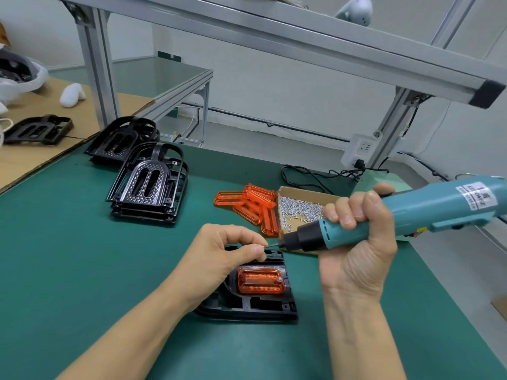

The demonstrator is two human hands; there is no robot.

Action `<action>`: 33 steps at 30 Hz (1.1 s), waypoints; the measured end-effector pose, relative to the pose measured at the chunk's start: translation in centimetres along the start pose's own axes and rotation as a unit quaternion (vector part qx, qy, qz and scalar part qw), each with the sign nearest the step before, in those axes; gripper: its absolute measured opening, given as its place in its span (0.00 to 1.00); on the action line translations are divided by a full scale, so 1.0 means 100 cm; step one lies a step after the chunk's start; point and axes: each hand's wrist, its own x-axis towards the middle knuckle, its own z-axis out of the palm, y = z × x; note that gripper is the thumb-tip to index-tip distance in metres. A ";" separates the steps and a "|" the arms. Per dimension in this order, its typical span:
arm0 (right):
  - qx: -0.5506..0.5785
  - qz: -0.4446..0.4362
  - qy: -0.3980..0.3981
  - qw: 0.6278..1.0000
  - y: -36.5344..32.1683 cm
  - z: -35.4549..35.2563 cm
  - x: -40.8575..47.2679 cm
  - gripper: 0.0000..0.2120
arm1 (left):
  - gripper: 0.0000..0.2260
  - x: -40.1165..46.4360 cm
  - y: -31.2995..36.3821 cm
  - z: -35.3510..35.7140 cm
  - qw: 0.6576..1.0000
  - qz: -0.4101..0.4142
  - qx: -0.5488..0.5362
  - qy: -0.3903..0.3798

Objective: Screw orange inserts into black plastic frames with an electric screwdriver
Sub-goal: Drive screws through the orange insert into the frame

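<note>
A black plastic frame lies on the green mat in front of me, with an orange insert seated in it and one screw visible at the insert's right end. My left hand hovers over the frame's far left part and pinches a small screw between thumb and forefinger. My right hand grips a teal electric screwdriver, held nearly level, its bit tip touching the pinched screw.
Loose orange inserts lie beside a cardboard box of screws. Stacked black frames stand at the left, more behind them. Cardboard with another frame covers the far left. An aluminium post and overhead beam cross above.
</note>
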 end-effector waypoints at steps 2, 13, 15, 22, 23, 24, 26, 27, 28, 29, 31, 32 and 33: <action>0.000 -0.001 0.001 1.000 -0.001 -0.001 0.001 0.08 | 0.06 0.000 0.000 0.001 1.000 -0.001 -0.008 -0.004; -0.063 0.059 -0.038 0.996 0.007 -0.003 -0.003 0.09 | 0.10 0.010 0.002 -0.039 0.989 -0.045 0.130 0.052; -0.086 0.077 -0.055 0.992 0.011 0.000 -0.005 0.09 | 0.09 0.011 -0.007 -0.040 0.979 -0.083 0.183 0.028; -0.152 0.108 -0.094 0.978 0.022 0.009 -0.008 0.09 | 0.11 0.013 -0.020 -0.036 0.949 -0.137 0.284 -0.012; -0.161 0.112 -0.098 0.976 0.023 0.010 -0.008 0.09 | 0.11 0.012 -0.020 -0.035 0.949 -0.133 0.284 -0.011; -0.169 0.116 -0.100 0.974 0.025 0.011 -0.008 0.09 | 0.11 0.012 -0.020 -0.034 0.950 -0.131 0.282 -0.010; -0.186 0.120 -0.103 0.970 0.027 0.012 -0.008 0.09 | 0.11 0.012 -0.019 -0.033 0.951 -0.129 0.281 -0.009; -0.195 0.120 -0.105 0.968 0.028 0.012 -0.008 0.09 | 0.12 0.012 -0.020 -0.033 0.951 -0.129 0.281 -0.008; -0.201 0.120 -0.107 0.966 0.030 0.013 -0.008 0.09 | 0.12 0.012 -0.020 -0.032 0.951 -0.130 0.281 -0.007; -0.206 0.120 -0.108 0.965 0.031 0.014 -0.008 0.09 | 0.12 0.013 -0.020 -0.032 0.951 -0.131 0.281 -0.006; -0.211 0.118 -0.113 0.964 0.033 0.015 -0.009 0.09 | 0.12 0.013 -0.021 -0.032 0.951 -0.133 0.280 -0.006; -0.213 0.118 -0.115 0.963 0.034 0.016 -0.008 0.09 | 0.12 0.013 -0.021 -0.032 0.951 -0.133 0.280 -0.006; -0.215 0.116 -0.117 0.962 0.034 0.016 -0.008 0.09 | 0.12 0.013 -0.021 -0.032 0.951 -0.133 0.281 -0.005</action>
